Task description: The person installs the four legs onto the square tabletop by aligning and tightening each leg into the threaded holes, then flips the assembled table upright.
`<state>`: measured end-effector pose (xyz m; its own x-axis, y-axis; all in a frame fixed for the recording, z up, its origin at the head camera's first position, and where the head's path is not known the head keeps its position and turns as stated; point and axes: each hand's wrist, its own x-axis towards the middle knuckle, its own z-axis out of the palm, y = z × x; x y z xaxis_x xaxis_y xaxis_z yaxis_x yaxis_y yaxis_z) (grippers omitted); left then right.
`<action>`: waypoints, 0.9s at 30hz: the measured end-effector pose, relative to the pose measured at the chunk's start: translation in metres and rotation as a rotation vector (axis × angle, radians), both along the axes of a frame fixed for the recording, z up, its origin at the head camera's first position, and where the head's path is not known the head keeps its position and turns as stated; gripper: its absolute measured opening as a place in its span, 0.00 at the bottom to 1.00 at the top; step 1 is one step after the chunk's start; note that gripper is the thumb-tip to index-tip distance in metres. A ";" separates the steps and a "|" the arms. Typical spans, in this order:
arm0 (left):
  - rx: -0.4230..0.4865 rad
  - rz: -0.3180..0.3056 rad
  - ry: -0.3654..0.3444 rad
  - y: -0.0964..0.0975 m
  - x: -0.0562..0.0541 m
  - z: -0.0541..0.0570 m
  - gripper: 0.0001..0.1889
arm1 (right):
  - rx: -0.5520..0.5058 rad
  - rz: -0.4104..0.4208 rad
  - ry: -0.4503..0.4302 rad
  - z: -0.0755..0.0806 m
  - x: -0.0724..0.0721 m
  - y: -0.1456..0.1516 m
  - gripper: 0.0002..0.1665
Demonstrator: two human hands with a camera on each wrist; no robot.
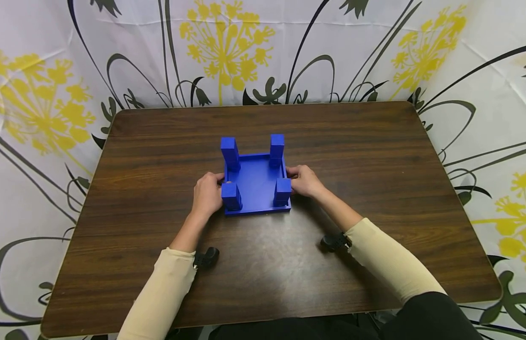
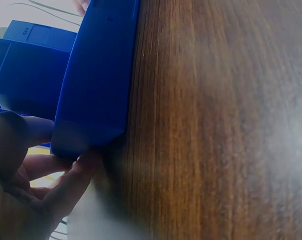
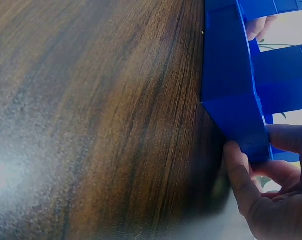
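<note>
A blue upturned small table (image 1: 256, 185), a shallow square tray with a square post standing up at each corner, is at the middle of the wooden table. My left hand (image 1: 207, 194) grips its left side, partly hidden behind a post. On the opposite side my right hand (image 1: 305, 181) holds the edge in the same way. Up close in the left wrist view, the left hand's fingers (image 2: 73, 185) pinch the side wall. The right wrist view has the fingers (image 3: 239, 175) against the outer wall and the thumb over the rim. Whether the underside touches the tabletop everywhere is hidden.
The brown wood-grain table (image 1: 373, 156) extends around the blue piece on all sides. Behind it hangs a white cloth (image 1: 152, 42) with yellow and grey flowers. A dark wrist camera (image 1: 207, 258) sits on the left sleeve, another camera (image 1: 333, 242) on the right.
</note>
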<state>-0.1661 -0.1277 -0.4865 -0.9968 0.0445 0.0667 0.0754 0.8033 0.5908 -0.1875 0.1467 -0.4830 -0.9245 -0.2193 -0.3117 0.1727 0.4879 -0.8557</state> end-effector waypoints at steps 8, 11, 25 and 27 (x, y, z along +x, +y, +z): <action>0.053 0.015 -0.002 0.001 0.001 0.001 0.19 | 0.042 -0.037 0.027 0.001 0.002 0.001 0.31; 0.090 0.019 -0.010 0.001 0.001 0.002 0.20 | 0.067 -0.044 0.050 0.002 0.002 0.002 0.31; 0.206 0.038 -0.088 0.004 0.002 0.002 0.19 | -0.066 -0.011 0.061 0.000 0.002 0.005 0.29; 0.206 0.037 -0.088 0.003 0.001 0.002 0.19 | -0.089 -0.024 0.038 0.000 0.002 0.005 0.27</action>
